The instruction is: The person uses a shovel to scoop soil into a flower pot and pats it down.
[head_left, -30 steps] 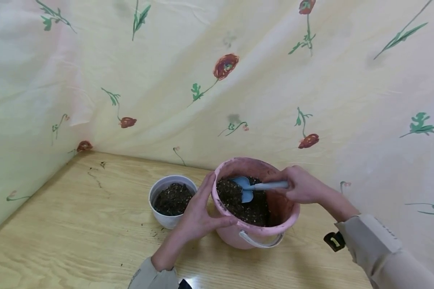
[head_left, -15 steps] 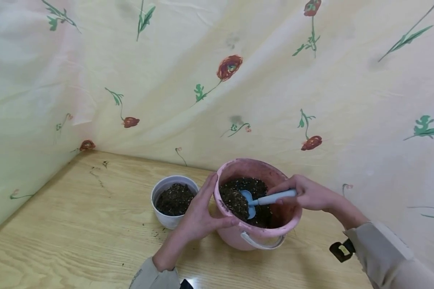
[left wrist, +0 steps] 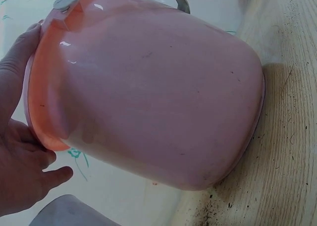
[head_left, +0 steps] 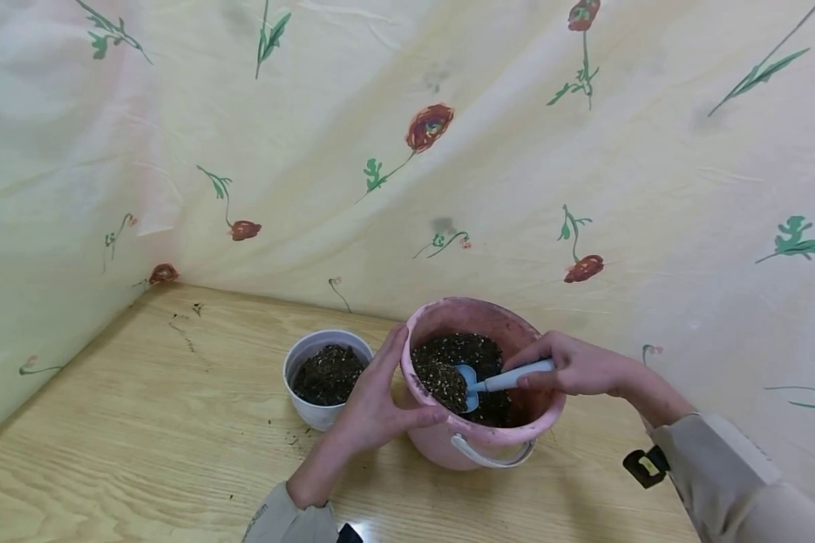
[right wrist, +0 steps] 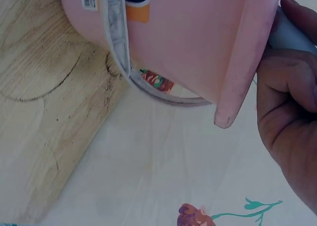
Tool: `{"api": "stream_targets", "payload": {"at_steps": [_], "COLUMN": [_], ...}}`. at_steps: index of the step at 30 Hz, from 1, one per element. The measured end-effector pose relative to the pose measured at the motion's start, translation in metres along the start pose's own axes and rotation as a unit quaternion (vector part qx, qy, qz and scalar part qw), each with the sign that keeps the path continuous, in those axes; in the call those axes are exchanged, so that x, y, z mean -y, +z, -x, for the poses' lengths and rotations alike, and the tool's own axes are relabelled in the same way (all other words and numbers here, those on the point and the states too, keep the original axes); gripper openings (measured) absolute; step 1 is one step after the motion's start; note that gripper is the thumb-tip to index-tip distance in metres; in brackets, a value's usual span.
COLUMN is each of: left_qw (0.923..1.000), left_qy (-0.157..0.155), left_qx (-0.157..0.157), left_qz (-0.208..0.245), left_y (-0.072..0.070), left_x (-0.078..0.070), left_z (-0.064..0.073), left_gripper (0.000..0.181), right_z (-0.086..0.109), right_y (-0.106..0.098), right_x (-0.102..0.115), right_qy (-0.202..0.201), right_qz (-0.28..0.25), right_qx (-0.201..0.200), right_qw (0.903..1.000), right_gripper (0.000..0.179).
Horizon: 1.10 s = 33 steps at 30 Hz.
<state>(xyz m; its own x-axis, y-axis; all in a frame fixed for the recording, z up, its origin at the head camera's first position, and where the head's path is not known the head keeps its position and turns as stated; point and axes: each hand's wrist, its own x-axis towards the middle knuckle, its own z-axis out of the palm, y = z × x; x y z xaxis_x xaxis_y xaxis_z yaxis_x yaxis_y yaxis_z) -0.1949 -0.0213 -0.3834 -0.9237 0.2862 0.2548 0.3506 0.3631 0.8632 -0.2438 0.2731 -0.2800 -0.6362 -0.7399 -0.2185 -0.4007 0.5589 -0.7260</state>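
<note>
head view, right hand (head_left: pixel 587 367) gripping blue trowel (head_left: pixel 512 375)

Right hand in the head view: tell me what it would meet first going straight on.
The right hand grips a scoop with its blade in the soil inside the bucket, so more soil likely comes first; depth is hard to judge.

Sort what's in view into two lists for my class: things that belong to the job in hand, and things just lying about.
Job in hand:
Scoop, held in the right hand
Bucket, left hand at its rim
Soil in the bucket
Pot holding soil, probably

Just lying about:
Dark specks on the table
Flowered cloth, apparently only a backdrop
</note>
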Motion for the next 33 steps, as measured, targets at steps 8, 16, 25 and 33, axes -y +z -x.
{"api": "stream_targets", "payload": {"at_steps": [8, 16, 25, 33], "left_qw": [1.0000, 1.0000, 1.0000, 1.0000], "left_qy": [-0.002, 0.008, -0.003, -0.006], "left_qx": [-0.002, -0.002, 0.002, 0.005], "left_qz": [-0.005, 0.000, 0.000, -0.001], "left_y": [-0.001, -0.001, 0.000, 0.000], "left_x": [0.000, 0.001, 0.004, 0.004], "left_z": [-0.001, 0.000, -0.001, -0.001], "left_gripper": [0.121, 0.120, 0.120, 0.121], "right_z": [0.001, 0.005, 0.007, 0.012], "right_y": [-0.001, 0.002, 0.004, 0.003], "right_x": [0.000, -0.001, -0.008, -0.001], "right_qy": [0.001, 0.014, 0.030, 0.049], "right_qz": [0.011, 0.006, -0.051, -0.059], "right_qx": [0.021, 0.004, 0.001, -0.002], "right_qw": [0.9997, 0.9999, 0.9982, 0.9971], "right_gripper": [0.025, 0.028, 0.028, 0.031]}}
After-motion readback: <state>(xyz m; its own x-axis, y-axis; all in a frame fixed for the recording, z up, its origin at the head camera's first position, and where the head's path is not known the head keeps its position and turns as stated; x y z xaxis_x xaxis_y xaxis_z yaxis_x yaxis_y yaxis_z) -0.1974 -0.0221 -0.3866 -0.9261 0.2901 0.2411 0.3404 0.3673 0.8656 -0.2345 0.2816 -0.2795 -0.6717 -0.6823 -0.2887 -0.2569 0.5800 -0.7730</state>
